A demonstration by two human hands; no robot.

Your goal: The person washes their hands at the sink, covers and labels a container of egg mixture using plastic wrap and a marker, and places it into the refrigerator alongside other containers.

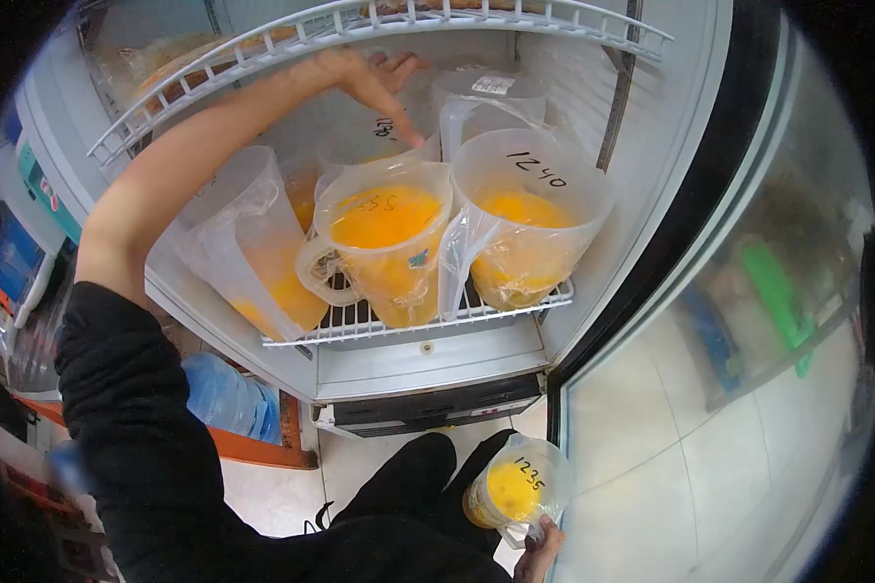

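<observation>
My left hand (387, 85) reaches into the refrigerator under the upper rack. Its fingers are apart, and one points down at the rim of a back jug marked 1230 or similar (360, 146). In front stand a plastic-wrapped jug of orange-yellow content (389, 233) and a larger one marked 1240 (535, 209). Another wrapped jug (262, 257) leans at the left, and a clear container with a white label (491, 97) is at the back. Low in the view, my right hand (540, 551) is closed on the handle of a jug marked 1235 (517, 486).
The white upper rack (292, 39) curves above my left arm. The lower wire shelf (360, 328) holds the jugs. An open glass door (671, 321) is at the right. Blue bottles (228, 398) lie in an orange-edged rack at the lower left.
</observation>
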